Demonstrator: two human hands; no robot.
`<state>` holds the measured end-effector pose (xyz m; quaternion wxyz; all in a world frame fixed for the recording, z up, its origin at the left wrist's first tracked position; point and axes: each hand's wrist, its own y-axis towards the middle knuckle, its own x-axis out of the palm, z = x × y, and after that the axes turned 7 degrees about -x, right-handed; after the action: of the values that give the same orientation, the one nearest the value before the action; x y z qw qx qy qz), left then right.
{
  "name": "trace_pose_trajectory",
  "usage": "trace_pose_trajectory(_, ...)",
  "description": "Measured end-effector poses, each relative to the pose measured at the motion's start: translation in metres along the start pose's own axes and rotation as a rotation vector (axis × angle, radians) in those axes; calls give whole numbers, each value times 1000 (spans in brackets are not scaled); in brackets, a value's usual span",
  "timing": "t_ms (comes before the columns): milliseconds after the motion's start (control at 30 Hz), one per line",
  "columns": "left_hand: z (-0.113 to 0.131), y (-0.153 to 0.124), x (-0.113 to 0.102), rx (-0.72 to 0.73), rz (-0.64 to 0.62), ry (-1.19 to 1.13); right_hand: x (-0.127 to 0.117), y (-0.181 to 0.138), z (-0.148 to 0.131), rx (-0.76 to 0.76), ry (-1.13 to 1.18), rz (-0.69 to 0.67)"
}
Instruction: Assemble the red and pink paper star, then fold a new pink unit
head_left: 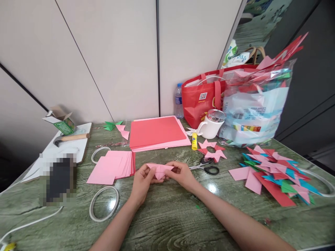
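Observation:
A pink folded paper (160, 170) with creases and a downward point is held up between both hands, just above the table. My left hand (143, 179) pinches its left side, thumb on the front face. My right hand (182, 175) grips its right corner the same way. To the left of my left hand lies a fanned stack of pink paper squares (106, 167), with red sheets at its right edge. Black-handled scissors (209, 167) rest just right of my right hand. Behind the hands are large red and pink paper sheets (157, 132).
Two tape rolls (91, 205) lie at left, near a hammer (70, 137) and an open box (64, 125). A glue stick (194, 141), white mug (210, 126), red bag (196, 108) and plastic bag (251, 115) stand at back right. Folded paper pieces (277, 167) pile at right.

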<state>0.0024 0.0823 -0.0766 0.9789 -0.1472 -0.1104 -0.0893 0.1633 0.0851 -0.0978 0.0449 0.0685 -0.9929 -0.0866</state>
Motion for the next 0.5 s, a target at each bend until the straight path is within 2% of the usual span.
trace_pose_trajectory(133,1,0,0,32,3,49,0,0,-1,29,11,-14)
trace_pose_trajectory(267,0,1,-2,104,57,147,1,-1,-2,36,8,-22)
trace_pose_trajectory(500,-2,2,-3,58,98,96,3,-2,-6,29,40,-34)
